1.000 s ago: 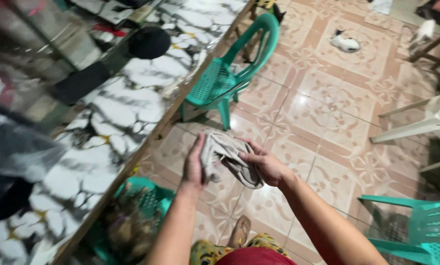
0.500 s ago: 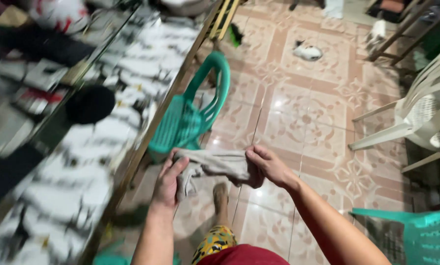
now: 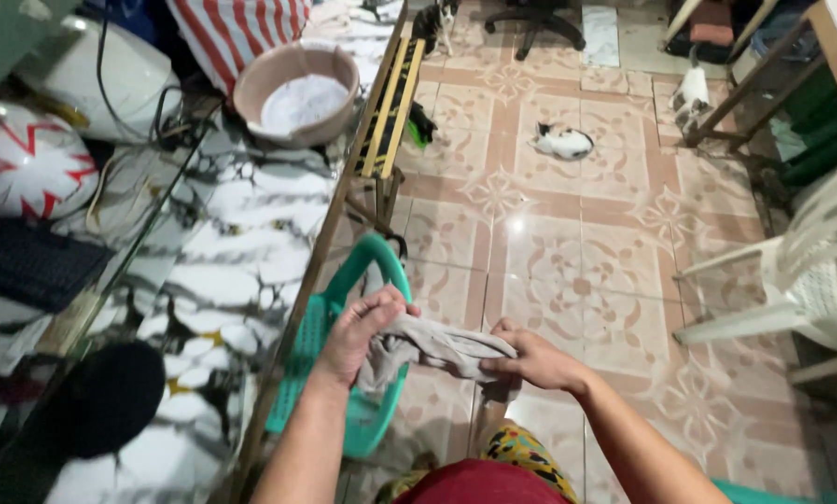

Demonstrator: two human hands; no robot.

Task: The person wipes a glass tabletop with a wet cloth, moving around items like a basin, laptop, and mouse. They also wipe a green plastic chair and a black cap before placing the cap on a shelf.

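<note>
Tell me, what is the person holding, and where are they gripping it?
A beige cloth, held by both hands: the left hand bunches one end, the right hand pinches the other end.

A cloth (image 3: 437,345) stretches between both hands; a chair (image 3: 348,355) sits beneath the left hand (image 3: 367,331), a counter (image 3: 223,252) farther left, a cat (image 3: 564,142) ahead.

arms: bare, no sleeves | top (image 3: 479,485): red | shorts (image 3: 521,450): yellow, dark-patterned
</note>
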